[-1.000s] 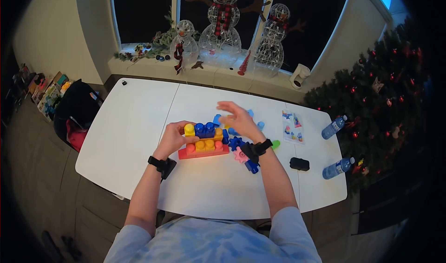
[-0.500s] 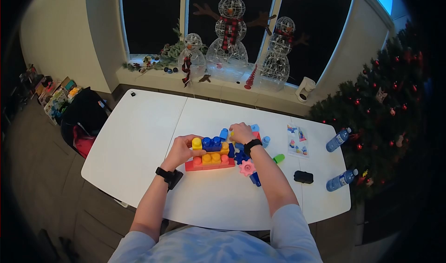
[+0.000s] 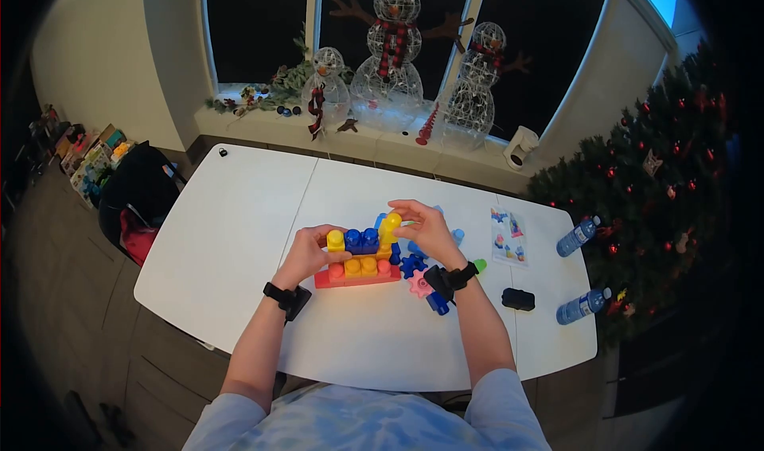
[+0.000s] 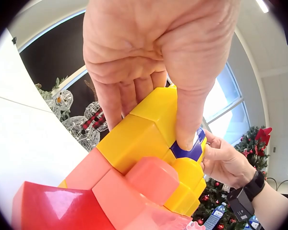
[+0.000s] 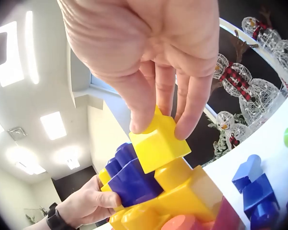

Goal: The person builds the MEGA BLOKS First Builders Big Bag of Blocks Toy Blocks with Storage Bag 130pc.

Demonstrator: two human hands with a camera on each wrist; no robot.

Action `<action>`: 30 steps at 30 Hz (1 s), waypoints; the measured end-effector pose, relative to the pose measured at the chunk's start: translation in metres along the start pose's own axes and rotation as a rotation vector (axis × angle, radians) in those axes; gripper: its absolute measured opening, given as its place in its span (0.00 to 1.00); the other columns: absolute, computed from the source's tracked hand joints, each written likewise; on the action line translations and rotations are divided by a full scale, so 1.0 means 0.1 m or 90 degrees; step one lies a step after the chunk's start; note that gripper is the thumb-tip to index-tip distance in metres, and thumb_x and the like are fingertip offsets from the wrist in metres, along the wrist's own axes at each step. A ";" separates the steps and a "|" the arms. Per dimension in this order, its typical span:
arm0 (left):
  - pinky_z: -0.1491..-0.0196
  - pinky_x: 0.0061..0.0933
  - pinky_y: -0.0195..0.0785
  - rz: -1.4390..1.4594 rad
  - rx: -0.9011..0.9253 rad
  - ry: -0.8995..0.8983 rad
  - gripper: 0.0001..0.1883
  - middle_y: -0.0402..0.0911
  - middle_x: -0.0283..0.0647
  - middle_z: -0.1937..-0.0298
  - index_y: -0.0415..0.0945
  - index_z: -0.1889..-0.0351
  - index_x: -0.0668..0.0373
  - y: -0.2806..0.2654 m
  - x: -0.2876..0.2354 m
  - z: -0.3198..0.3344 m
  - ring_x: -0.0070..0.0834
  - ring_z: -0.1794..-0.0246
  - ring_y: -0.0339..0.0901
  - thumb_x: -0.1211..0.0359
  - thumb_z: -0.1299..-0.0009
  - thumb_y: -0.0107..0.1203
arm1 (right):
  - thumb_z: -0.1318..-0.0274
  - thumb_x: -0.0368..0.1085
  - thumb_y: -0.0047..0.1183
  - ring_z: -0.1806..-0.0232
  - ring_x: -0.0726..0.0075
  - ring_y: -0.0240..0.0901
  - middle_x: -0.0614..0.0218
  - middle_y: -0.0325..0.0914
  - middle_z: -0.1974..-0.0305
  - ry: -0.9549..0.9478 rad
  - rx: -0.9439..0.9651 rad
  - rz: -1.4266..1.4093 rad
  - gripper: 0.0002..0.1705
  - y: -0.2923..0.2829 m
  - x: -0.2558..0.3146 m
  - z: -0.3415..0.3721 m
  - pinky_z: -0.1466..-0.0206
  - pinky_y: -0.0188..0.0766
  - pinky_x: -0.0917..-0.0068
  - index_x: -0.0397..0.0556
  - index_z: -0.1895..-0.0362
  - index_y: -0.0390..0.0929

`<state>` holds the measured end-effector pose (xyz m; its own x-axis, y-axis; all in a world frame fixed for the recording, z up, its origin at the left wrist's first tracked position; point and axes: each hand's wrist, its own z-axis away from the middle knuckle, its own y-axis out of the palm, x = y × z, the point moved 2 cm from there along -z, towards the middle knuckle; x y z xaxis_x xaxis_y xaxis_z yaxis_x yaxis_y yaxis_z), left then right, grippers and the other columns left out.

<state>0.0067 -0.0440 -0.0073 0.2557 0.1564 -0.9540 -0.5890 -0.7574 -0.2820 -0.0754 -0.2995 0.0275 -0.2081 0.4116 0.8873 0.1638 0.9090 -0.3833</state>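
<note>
A stepped stack of toy building blocks stands on the table, with a red and pink bottom row (image 3: 358, 281), yellow-orange blocks (image 5: 182, 201) above it and a blue block (image 5: 134, 184) higher up. My left hand (image 3: 306, 253) grips the stack's left end, thumb on the near side by the blue block and fingers behind the yellow one (image 4: 158, 108). Between thumb and fingers, my right hand (image 3: 427, 232) pinches a small yellow block (image 5: 161, 146). It sits tilted right over a stud at the right end, beside the blue block.
Right of the stack lie a blue gear (image 3: 414, 266), a pink gear (image 3: 420, 285), a green block (image 3: 480, 265) and several blue blocks (image 5: 259, 189). Farther right are a picture sheet (image 3: 509, 238), a black case (image 3: 518, 299) and two water bottles (image 3: 578, 237).
My right hand reached to the loose blocks behind the stack, took the yellow block and brought it back over the stack's right end. My left hand has kept its grip.
</note>
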 end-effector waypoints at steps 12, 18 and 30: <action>0.44 0.28 0.80 0.000 0.002 -0.003 0.23 0.88 0.40 0.53 0.83 0.46 0.67 0.00 0.03 -0.01 0.27 0.51 0.86 0.76 0.40 0.74 | 0.46 0.19 0.62 0.45 0.66 0.82 0.63 0.84 0.47 0.032 0.022 -0.006 0.23 0.20 -0.11 0.12 0.42 0.84 0.67 0.43 0.44 0.82; 0.45 0.28 0.80 0.007 -0.003 -0.012 0.23 0.88 0.39 0.54 0.83 0.46 0.68 0.00 0.02 0.01 0.26 0.52 0.85 0.77 0.40 0.75 | 0.38 0.28 0.62 0.45 0.66 0.83 0.64 0.85 0.49 0.040 0.114 -0.011 0.16 0.09 -0.10 0.03 0.39 0.79 0.67 0.44 0.46 0.84; 0.46 0.27 0.81 -0.008 -0.007 0.005 0.23 0.87 0.39 0.55 0.82 0.47 0.69 0.00 0.03 -0.01 0.25 0.54 0.85 0.78 0.41 0.75 | 0.44 0.38 0.66 0.19 0.47 0.53 0.56 0.62 0.23 0.075 0.323 0.476 0.30 0.20 -0.87 -0.36 0.21 0.58 0.56 0.58 0.35 0.80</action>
<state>0.0082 -0.0445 -0.0105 0.2688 0.1611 -0.9496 -0.5768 -0.7627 -0.2927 -0.0192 -0.3196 -0.0482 -0.1143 0.9210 0.3725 -0.2338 0.3394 -0.9111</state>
